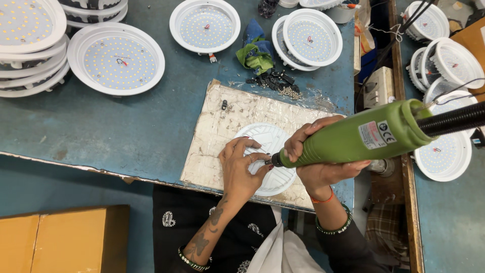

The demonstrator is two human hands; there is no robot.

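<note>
While the left hand lay flat with fingers spread on a white round lamp housing, pressing it down without closing around it, the right hand was wrapped tight around one green electric screwdriver, whose tip met the housing just beside the left fingers. That housing sat face down on one worn cardboard mat at the near edge of the blue workbench. Beyond the mat's far edge lay one small heap of black clips and screws and one crumpled blue-and-green rag. Three finished LED downlights lay singly or in pairs past the mat: one large, one medium, one atop another. One stack of downlights stood far left of the mat. Right of the mat, several more downlights crowded a second surface; their exact count was unclear.
</note>
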